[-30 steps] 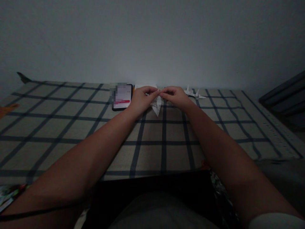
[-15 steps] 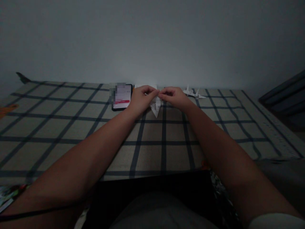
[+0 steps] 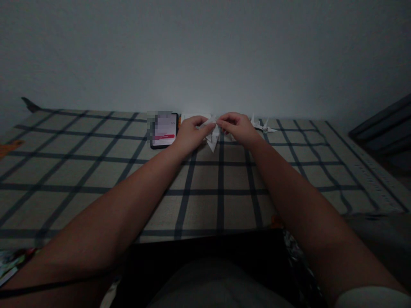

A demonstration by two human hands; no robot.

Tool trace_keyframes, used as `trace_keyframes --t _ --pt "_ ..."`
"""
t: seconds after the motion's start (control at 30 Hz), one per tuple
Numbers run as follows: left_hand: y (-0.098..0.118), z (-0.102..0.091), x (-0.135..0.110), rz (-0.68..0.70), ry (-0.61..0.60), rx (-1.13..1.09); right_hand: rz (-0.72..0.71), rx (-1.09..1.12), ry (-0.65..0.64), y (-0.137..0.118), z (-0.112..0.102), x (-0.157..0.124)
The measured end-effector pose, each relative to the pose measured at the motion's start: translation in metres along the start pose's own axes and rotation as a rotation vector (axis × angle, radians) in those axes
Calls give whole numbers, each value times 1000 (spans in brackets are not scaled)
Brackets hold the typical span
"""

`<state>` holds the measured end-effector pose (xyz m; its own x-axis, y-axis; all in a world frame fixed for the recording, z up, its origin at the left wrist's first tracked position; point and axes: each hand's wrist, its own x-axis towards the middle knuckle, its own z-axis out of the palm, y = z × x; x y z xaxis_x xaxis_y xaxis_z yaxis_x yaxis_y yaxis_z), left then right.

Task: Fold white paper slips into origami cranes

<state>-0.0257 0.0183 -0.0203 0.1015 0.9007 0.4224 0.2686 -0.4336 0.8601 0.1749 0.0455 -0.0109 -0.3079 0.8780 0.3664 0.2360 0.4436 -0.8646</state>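
A piece of folded white paper [image 3: 213,140] is held up between my two hands, one pointed end hanging down toward me. My left hand [image 3: 192,131] pinches it from the left, thumb on the near side. From the right, my right hand [image 3: 236,126] grips its upper part between thumb and fingertips. Its finer folds are partly hidden by my fingers. Just beyond my right hand, white origami cranes [image 3: 266,127] stand on the checked tablecloth [image 3: 205,201].
A smartphone [image 3: 165,132] with a lit screen lies left of my left hand. White paper [image 3: 188,115] lies behind that hand, by the wall [image 3: 205,55]. An orange item [image 3: 11,148] sits at the far left edge.
The folded paper has tilted and shifted slightly up and right, showing more of its upper part. My right hand has changed its hold a little; my left hand has barely moved.
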Motion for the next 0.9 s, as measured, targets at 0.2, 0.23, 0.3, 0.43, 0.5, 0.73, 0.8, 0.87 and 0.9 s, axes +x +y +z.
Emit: trace_keyframes --t 0.2,0.23,0.3,0.43,0.5,0.73,0.8,0.87,0.9 --pt "-11 -2 8 121 78 9 70 20 -26 4 2 -2" --pt "-12 -2 9 147 82 23 109 49 -36 3 3 -2" --pt "-13 -2 10 188 77 32 191 132 -65 2 5 -3" --pt "-11 1 9 168 48 -53 213 218 -46 0 6 -3" --pt "-10 4 8 98 32 -111 164 201 -15 1 5 -2" --pt "-4 11 1 -110 -48 -266 17 122 66 5 1 0" --pt "-3 10 1 -86 -39 -251 7 136 66 5 2 0" --pt "-4 9 1 -79 -26 -213 13 157 71 5 3 1" --pt "-4 9 2 -83 -21 -193 18 165 74 5 4 1"
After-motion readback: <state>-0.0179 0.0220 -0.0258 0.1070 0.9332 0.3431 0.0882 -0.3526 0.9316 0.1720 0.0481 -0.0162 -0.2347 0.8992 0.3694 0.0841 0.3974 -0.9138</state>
